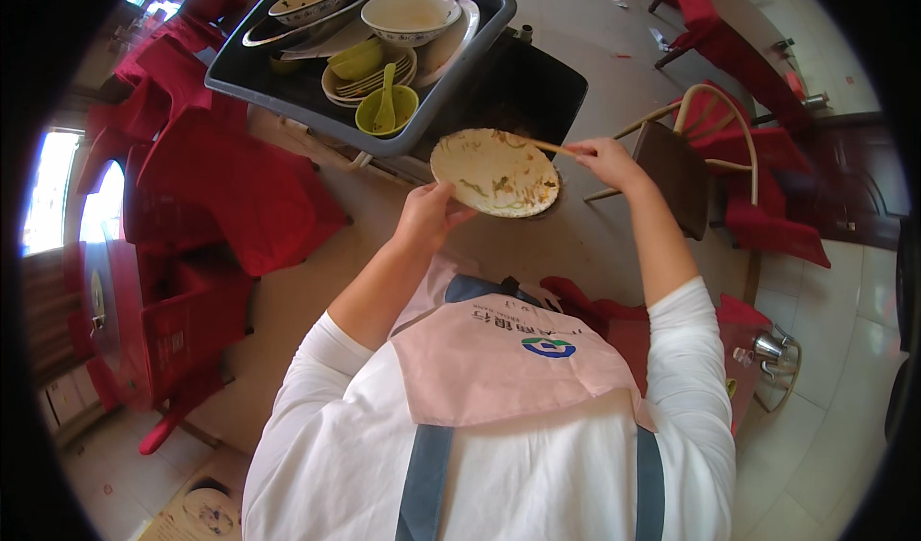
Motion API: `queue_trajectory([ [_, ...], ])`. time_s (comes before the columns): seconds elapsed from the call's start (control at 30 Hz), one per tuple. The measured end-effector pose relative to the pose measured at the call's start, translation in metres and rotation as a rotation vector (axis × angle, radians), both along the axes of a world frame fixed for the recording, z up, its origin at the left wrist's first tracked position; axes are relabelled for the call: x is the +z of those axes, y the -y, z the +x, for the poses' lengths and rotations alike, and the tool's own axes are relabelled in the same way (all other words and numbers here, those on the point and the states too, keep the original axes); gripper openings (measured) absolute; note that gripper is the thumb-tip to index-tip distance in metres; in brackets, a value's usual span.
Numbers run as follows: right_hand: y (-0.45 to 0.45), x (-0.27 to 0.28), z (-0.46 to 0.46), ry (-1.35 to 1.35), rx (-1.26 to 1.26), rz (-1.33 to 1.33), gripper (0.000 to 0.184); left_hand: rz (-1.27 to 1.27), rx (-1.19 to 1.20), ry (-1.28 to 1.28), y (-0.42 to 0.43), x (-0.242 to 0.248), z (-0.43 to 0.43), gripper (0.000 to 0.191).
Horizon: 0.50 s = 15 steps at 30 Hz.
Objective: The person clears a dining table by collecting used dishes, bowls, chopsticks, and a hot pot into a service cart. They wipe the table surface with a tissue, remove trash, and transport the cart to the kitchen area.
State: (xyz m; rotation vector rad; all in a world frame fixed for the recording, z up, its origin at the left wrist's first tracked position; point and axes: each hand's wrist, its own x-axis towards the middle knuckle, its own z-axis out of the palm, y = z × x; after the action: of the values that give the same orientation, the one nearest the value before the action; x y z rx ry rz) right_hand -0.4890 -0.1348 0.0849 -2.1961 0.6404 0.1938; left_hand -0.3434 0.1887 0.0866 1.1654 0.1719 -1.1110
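Observation:
My left hand (pixel 429 214) grips the near-left rim of a pale plate (pixel 496 174) smeared with food scraps. The plate is tilted in front of me, close to a black bin (pixel 536 84). Between the fingers of my right hand (pixel 610 161) is a thin wooden stick, perhaps chopsticks (pixel 550 147), whose far end reaches the plate's upper right rim. Beyond my left hand stands a grey plastic tub (pixel 309 102) of used dishes. In it are a green bowl (pixel 406 102) with a green spoon (pixel 387 95), a white patterned bowl (pixel 410 12) and stacked small plates (pixel 331 88).
An oval bowl (pixel 311 1) sits at the tub's far left. Red-covered chairs (pixel 252 188) crowd the left side. To the right is a chair with a curved wooden back (pixel 748 138). A metal kettle (pixel 773 347) stands on a table at the lower right.

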Motion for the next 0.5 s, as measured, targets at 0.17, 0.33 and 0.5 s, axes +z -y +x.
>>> queue_trajectory([
  [0.17,0.003,0.03,-0.019,-0.259,0.317,0.354,0.033,-0.003,0.03,0.003,-0.001,0.001,0.002,0.03],
  [0.33,-0.003,-0.012,0.006,-0.102,-0.044,0.039,0.032,0.028,0.011,0.019,-0.003,0.004,0.003,0.028],
  [0.5,0.002,-0.022,0.0,-0.059,0.036,0.086,0.032,0.036,0.027,-0.01,-0.011,0.005,0.004,0.028],
])
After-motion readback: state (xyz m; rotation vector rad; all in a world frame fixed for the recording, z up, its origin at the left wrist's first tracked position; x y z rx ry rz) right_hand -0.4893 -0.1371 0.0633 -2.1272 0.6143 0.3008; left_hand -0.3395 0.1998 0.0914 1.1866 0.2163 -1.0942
